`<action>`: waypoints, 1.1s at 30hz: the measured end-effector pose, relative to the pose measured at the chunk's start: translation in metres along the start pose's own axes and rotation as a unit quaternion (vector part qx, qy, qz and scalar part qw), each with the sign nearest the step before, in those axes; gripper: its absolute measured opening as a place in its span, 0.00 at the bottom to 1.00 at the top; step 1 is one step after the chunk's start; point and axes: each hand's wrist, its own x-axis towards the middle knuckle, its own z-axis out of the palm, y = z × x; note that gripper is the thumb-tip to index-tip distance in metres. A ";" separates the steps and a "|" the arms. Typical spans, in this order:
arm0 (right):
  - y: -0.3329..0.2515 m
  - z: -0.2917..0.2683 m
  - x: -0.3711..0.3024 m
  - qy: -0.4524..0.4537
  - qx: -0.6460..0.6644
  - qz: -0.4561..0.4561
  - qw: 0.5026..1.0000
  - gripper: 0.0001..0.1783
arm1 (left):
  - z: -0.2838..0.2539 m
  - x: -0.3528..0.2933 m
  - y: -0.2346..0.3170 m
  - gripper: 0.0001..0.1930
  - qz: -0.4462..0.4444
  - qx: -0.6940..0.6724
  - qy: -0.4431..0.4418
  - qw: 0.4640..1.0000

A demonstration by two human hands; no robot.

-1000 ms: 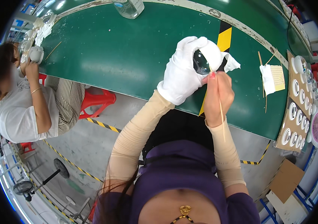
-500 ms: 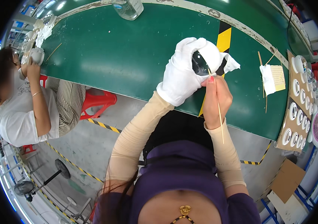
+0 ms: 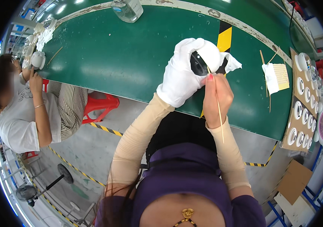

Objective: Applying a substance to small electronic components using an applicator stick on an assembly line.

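My left hand [image 3: 176,75], in a white glove, is wrapped round a rounded white housing [image 3: 209,56] with a glossy black face [image 3: 198,64]. The housing is held above the green table, tilted so the black face looks toward me. Bare, my right hand [image 3: 218,94] pinches a thin wooden stick [image 3: 220,113]. The stick's upper tip meets the seam between black face and white shell, and its lower end slants down past my wrist. A white cloth [image 3: 232,63] shows just right of the housing; whether it touches it I cannot tell.
A clear bottle [image 3: 127,10] stands at the far edge. To the right lie a yellow pad [image 3: 281,77], a white cloth [image 3: 270,78] and sticks, then a brown board [image 3: 296,113] bearing several white rings. On the left a co-worker [image 3: 21,102] handles a white housing [image 3: 37,59].
Both hands and the housing have shifted slightly left. My right fingers have come up closer to the black face, and the stick has tilted a little.
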 end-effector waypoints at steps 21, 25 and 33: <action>0.005 -0.005 0.008 -0.027 -0.010 -0.005 1.000 0.12 | 0.002 0.001 -0.003 0.45 -0.020 0.015 0.001 1.000; 0.008 -0.019 0.004 -0.026 0.003 0.036 0.999 0.14 | -0.006 0.007 0.009 0.47 -0.076 0.045 -0.034 0.996; 0.022 -0.068 0.022 -0.066 -0.038 0.126 0.989 0.16 | -0.046 0.050 0.030 0.46 -0.088 0.158 -0.278 0.943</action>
